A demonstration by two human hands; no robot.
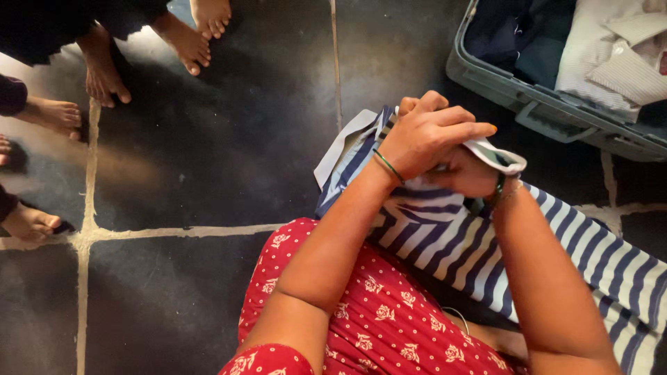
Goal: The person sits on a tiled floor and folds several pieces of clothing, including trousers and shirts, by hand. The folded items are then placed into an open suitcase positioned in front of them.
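— Two hands meet at the middle of the frame, both on the blue-and-white striped shirt (pixel 445 239). What is each doing?

— The left hand (pixel 427 135) lies on top, fingers curled over the white collar area, its grip closed on the cloth. The right hand (pixel 467 173) sits beneath it, mostly covered; it appears to pinch the same fold, though its fingertips are hidden.

— Where does the shirt lie?

— Across the person's lap, over the red flowered dress (pixel 361 312), trailing to the lower right of the frame, with one corner on the dark floor (pixel 208 160).

— How would the fold be handled well?

— Probably by keeping the collar flat and the stripes lined up, pulling the cloth taut between both hands so no crease gets trapped.

— And the room around?

— An open grey suitcase (pixel 542 104) sits at the upper right, its rim just beyond the hands, already holding folded clothes. Bare feet (pixel 104 66) of other people stand at the upper left, well apart. The floor between them offers open space.
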